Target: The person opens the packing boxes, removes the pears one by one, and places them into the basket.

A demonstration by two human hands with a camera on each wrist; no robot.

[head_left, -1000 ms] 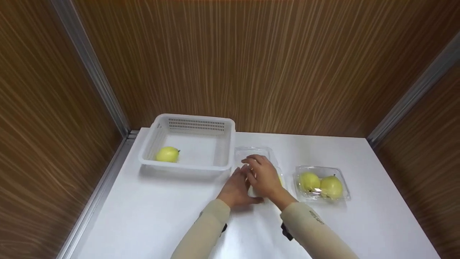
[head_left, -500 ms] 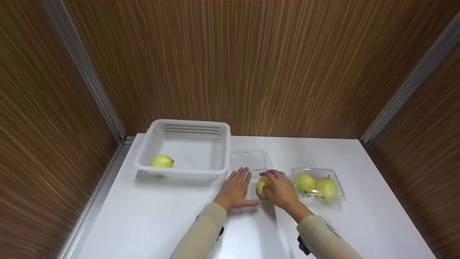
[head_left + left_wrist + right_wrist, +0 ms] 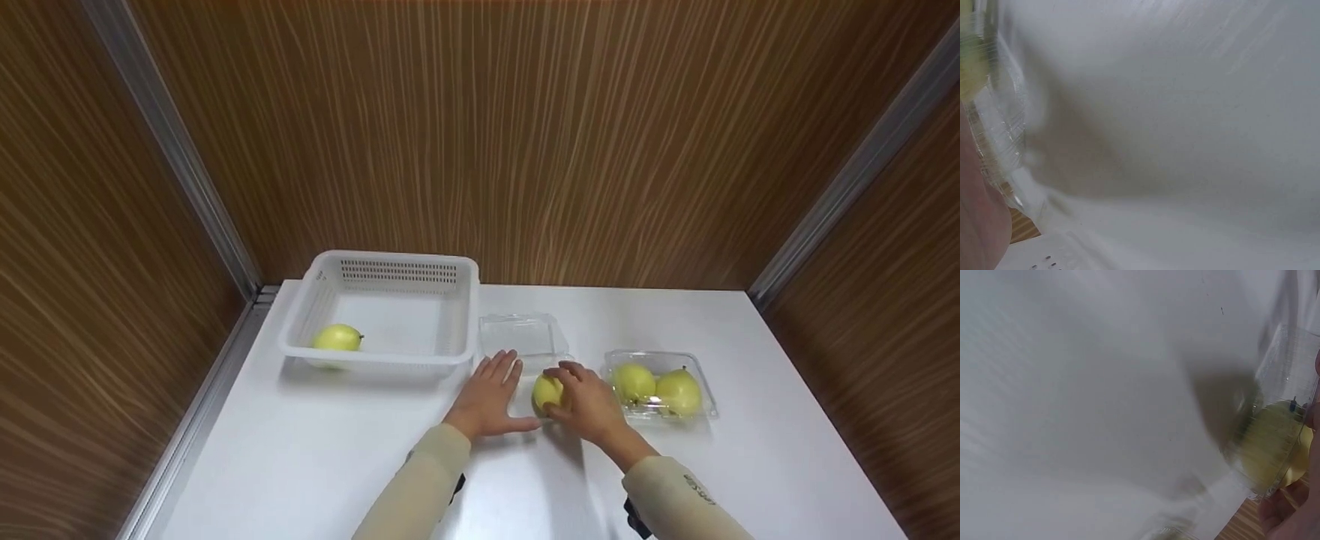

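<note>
In the head view, an open clear plastic clamshell box point(image 3: 521, 337) lies mid-table, its lid folded back toward the far wall. A yellow-green pear point(image 3: 546, 393) sits in its near half. My right hand point(image 3: 591, 401) holds this pear from the right, thumb and fingers curved around its side. In the right wrist view the pear point(image 3: 1272, 444) shows through the clear wall, dark stem up. My left hand point(image 3: 487, 397), fingers straight and thumb spread, rests against the box's left side. The left wrist view catches only part of that hand point(image 3: 979, 208) beside the clear plastic point(image 3: 1005, 118).
A white perforated basket point(image 3: 379, 358) stands at the back left with one pear point(image 3: 337, 337) inside. To the right of my hands sits a closed clear box point(image 3: 660, 360) containing two pears point(image 3: 679, 391). Wood-grain panels point(image 3: 480, 142) enclose the white table point(image 3: 315, 450) behind and at both sides.
My hands, earlier close together over the box, have moved apart; the right has shifted right, uncovering the pear. My left fingers have straightened. The head view has shifted slightly.
</note>
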